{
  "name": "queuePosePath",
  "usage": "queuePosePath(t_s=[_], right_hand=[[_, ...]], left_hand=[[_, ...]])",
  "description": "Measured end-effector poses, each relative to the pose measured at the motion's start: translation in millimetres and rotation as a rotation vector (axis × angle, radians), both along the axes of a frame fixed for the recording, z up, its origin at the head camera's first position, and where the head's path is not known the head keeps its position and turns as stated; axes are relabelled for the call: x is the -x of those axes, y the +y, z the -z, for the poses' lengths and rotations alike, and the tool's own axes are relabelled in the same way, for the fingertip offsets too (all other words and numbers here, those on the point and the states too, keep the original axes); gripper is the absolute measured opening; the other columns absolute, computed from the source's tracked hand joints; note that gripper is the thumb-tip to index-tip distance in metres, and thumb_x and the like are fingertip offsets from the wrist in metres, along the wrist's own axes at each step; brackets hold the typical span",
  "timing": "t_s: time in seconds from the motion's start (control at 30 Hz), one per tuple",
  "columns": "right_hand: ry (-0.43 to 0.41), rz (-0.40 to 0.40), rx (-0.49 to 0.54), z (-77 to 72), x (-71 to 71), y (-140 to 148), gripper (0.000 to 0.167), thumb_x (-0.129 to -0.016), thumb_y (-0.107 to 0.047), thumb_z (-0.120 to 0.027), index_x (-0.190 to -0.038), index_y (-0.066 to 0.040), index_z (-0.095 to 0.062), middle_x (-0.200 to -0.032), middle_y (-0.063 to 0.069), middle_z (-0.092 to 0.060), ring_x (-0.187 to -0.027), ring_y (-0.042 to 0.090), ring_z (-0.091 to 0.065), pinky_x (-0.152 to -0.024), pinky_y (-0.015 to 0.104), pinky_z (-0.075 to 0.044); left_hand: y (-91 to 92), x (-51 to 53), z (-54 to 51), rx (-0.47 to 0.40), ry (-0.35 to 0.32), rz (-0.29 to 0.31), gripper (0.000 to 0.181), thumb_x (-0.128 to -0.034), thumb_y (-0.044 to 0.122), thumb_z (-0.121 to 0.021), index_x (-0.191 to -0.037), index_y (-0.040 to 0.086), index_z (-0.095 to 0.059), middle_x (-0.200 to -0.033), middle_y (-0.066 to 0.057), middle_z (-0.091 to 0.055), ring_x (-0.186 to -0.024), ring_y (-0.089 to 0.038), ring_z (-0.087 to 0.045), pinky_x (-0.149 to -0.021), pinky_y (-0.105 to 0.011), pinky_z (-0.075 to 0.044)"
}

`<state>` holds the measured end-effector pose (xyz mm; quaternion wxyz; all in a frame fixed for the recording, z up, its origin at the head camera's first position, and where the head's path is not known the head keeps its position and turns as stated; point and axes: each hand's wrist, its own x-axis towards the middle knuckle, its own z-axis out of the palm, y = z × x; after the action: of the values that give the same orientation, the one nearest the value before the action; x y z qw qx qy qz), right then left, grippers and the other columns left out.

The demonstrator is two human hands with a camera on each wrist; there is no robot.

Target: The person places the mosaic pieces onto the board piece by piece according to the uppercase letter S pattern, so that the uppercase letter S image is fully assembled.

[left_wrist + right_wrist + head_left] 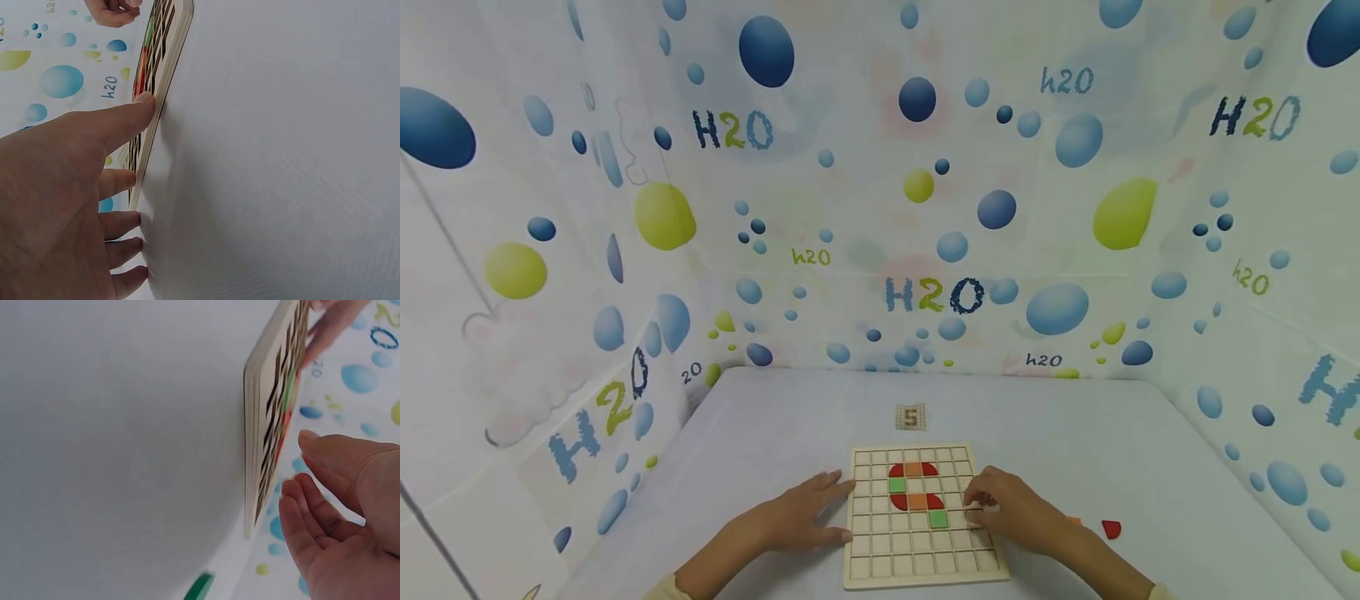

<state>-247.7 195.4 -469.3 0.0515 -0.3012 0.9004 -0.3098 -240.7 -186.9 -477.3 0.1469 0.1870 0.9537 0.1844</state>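
A: Starting at the left, what do we find?

B: We find the left hand (801, 510), palm turned toward the gridded board (901, 546). Its fingers are spread and mostly straight, gripping nothing; the thumb touches the board's left edge.

A: And where is the board?

B: It lies flat on the white table (760, 450), between both hands. It looks nearly square, so we cannot name a long axis. Beyond its far edge sits a small card (911, 417) with a figure like a 5 or S. The coloured tiles (917, 502) lie in the grid in a similar curve, ending at a green tile (938, 518) to the right.

A: Which hand is nearer that green tile?

B: The right hand (1013, 508), we judge; that seems the key relation. The tile lies just to the left of its fingers, which are loosely bent over the board's right side. In the right wrist view, thumb and fingertips stand apart, and we see nothing between them. We cannot tell whether they touch the wood.

A: Farther right?

B: An orange piece (1073, 521), partly hidden by the forearm, then a loose red piece (1111, 529).
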Motion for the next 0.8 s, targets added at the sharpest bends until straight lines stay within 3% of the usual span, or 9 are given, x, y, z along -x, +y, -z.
queuePosePath(t_s=[0.27,0.5,0.63,0.8], right_hand=[[0.044,0.101,0.026,-9.9,-7.5,51,0.021,-0.095,-0.021,-0.08,-0.112,-0.013,-0.069,-0.107,-0.001,-0.065,-0.097,0.016,-0.065,-0.085,0.031,-0.06],[-0.115,0.322,-0.042,-14.2,-7.8,109,0.034,-0.091,-0.022,-0.084,-0.118,-0.01,-0.068,-0.113,0.003,-0.066,-0.104,0.021,-0.065,-0.085,0.035,-0.062],[-0.175,0.383,-0.114,-12.7,-8.1,143,0.041,-0.089,-0.022,-0.085,-0.122,-0.006,-0.065,-0.114,0.008,-0.065,-0.104,0.024,-0.064,-0.085,0.043,-0.062],[-0.239,0.454,-0.227,-2.5,-11.3,165,0.044,-0.087,-0.028,-0.088,-0.117,-0.004,-0.065,-0.107,0.007,-0.065,-0.096,0.02,-0.061,-0.087,0.048,-0.062]], left_hand=[[-0.8,-1.1,-0.2,0.008,0.014,0.012,0.084,-0.0918,0.063,-0.073,-0.161,0.024,-0.046,-0.169,-0.015,-0.037,-0.157,-0.041,-0.032,-0.122,-0.065,-0.035],[0.8,-2.6,-4.3,0.004,-0.004,-0.001,0.083,-0.0917,0.061,-0.075,-0.161,0.024,-0.046,-0.169,-0.016,-0.037,-0.157,-0.042,-0.032,-0.122,-0.065,-0.035],[1.1,-4.0,-6.0,0.001,-0.009,-0.001,0.083,-0.0923,0.061,-0.074,-0.161,0.023,-0.045,-0.169,-0.016,-0.037,-0.157,-0.042,-0.032,-0.121,-0.065,-0.035],[0.9,-5.3,-8.9,-0.012,-0.007,0.009,0.084,-0.0926,0.06,-0.074,-0.161,0.021,-0.045,-0.169,-0.018,-0.037,-0.157,-0.043,-0.032,-0.121,-0.066,-0.035]])
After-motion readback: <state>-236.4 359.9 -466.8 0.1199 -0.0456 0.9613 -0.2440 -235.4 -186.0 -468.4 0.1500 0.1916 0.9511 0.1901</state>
